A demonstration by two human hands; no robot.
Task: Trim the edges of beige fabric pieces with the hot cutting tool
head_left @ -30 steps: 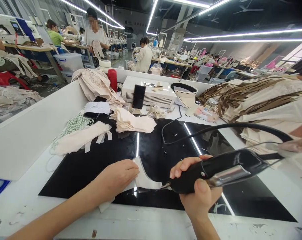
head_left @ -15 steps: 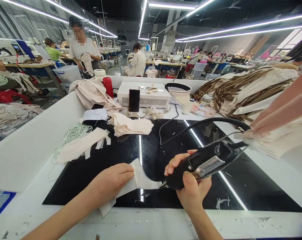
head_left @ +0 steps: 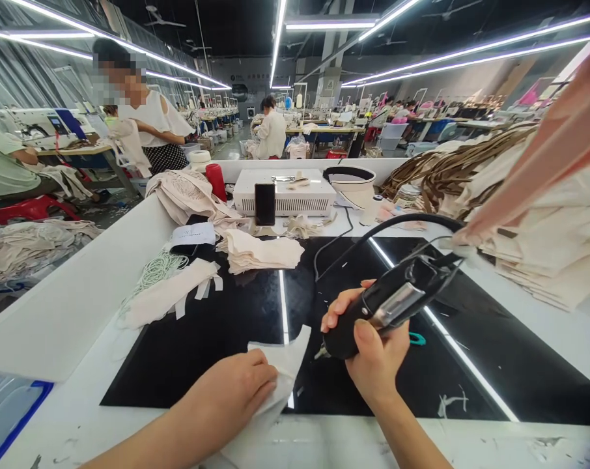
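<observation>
Pale cloth piece [head_left: 292, 355]: at the near edge of the black panel [head_left: 344, 394], its blurred lower end over the white tabletop [head_left: 334, 446].
Left hand [head_left: 241, 384]: fingers curled and closed on the cloth; the thumb is hidden, so I can't tell how it pinches.
Right hand [head_left: 373, 345]: wrapped firmly round the front body of the black tool [head_left: 395, 303], thumb on the near side.
Metal tip [head_left: 322, 352]: just beside the cloth, apparently not touching it.
Cloth's feel: light, thin and soft, I'd judge, likely to fold or skid on that glossy panel; best held flat by the fingers, well back from the tip.
Tool's feel: rigid, probably fairly heavy, with the cord [head_left: 397, 220] dragging at its tail; the dark body looks the safest hold.
</observation>
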